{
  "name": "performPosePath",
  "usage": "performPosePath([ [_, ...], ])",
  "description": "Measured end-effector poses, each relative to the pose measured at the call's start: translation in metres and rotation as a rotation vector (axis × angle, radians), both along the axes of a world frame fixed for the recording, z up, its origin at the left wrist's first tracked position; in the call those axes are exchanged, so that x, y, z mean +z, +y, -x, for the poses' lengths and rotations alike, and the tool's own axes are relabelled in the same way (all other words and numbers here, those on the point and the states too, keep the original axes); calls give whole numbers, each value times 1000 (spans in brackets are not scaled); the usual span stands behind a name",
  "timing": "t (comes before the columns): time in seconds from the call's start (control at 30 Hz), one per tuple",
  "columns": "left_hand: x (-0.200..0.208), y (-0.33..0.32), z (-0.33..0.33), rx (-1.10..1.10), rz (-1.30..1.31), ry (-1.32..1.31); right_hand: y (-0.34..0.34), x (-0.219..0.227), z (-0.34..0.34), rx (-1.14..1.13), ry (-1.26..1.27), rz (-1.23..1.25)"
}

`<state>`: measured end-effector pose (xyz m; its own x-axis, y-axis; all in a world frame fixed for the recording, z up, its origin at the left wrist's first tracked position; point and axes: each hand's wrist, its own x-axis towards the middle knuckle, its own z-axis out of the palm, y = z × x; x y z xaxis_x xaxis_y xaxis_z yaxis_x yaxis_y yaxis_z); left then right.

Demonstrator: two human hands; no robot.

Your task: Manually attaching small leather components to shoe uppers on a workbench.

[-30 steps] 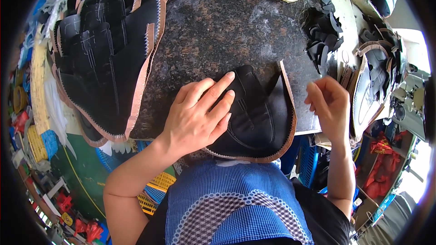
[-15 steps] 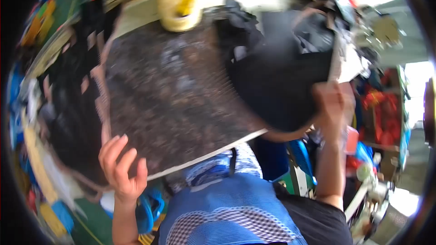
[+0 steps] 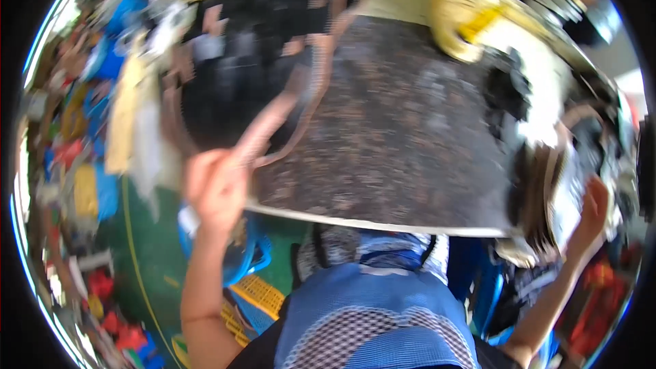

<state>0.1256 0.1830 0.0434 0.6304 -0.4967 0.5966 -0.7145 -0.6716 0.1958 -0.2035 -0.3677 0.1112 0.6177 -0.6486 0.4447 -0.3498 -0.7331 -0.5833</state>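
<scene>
My left hand (image 3: 217, 188) is closed at the near left edge of the dark mottled work board (image 3: 403, 130). A long, thin pinkish strip (image 3: 268, 121), smeared by motion, slants up from its fingers over a pile of black sheet pieces (image 3: 239, 68) with pinkish edges. I cannot make out what kind of thing the strip is. My right hand (image 3: 593, 210) is at the board's right end, beside a stack of dark, flat pieces with pale edges (image 3: 547, 195). Its fingers are blurred, and whether they hold anything is unclear.
A yellow container (image 3: 451, 20) stands at the board's far edge. Crumpled black material (image 3: 507, 85) lies at its right. Below the left edge are a blue bucket (image 3: 239, 260) and a yellow perforated basket (image 3: 258, 295). Cluttered goods line the left side.
The view has swung left. The black piece in my right hand has left the board's middle, and that hand is now by the right stack. My left hand, open before, has closed on the strip.
</scene>
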Motion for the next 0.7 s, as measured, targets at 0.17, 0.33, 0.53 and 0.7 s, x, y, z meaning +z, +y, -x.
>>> performPosePath([
  [0.17, 75, -98, 65, -243, 96, 312, 62, 5, -135, 213, 202, -181],
  [0.33, 6, -181, 114, -723, 98, 877, 58, -42, -167, 154, 430, 35],
  [0.53, -13, -171, 88, -848, -244, 406, 56, -57, -159, 334, 405, 386],
  [0.7, -28, -172, 113, -710, -285, 450, 55, -37, -163, 366, 357, 368],
])
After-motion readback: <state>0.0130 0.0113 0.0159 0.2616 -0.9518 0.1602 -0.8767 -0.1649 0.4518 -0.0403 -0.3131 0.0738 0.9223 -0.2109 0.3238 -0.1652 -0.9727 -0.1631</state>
